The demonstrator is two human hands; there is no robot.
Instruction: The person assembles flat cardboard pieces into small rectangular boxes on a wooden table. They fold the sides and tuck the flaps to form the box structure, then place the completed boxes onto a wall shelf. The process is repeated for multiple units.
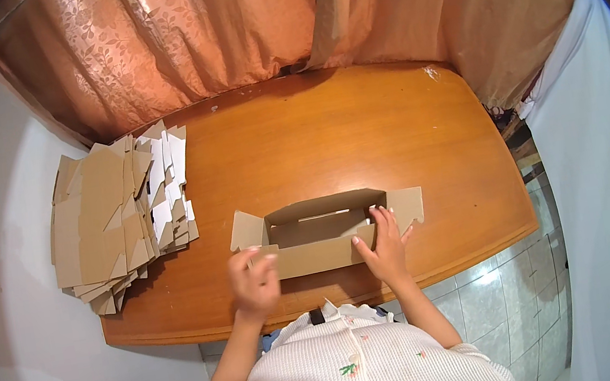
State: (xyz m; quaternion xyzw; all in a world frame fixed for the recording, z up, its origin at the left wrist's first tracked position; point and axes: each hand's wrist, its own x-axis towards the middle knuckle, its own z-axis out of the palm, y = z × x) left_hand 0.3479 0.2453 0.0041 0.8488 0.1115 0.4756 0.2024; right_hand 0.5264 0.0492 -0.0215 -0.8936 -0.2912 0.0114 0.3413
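1. Reference: clock directions are read from the centre of the wooden table, with 12 o'clock at the orange curtain.
2. Box position: the cardboard box is set toward 6 o'clock, near the table's front edge, presumably so that both hands can reach it without stretching. Its long side is laid across the body, and its top stands open.
3. End flaps: the left flap is splayed toward 9 o'clock and the right flap toward 3 o'clock, which leaves the interior exposed.
4. Right hand: placed at the box's near right corner, with fingers spread over the rim and thumb against the near wall. The corner is probably steadied this way; whether the board is pinched cannot be told.
5. Left hand: held at the near left corner with fingers curled. It is blurred, so whether the board is gripped cannot be told.
6. Stack: flat cardboard blanks are piled at 9 o'clock, apparently to keep the working area unobstructed.
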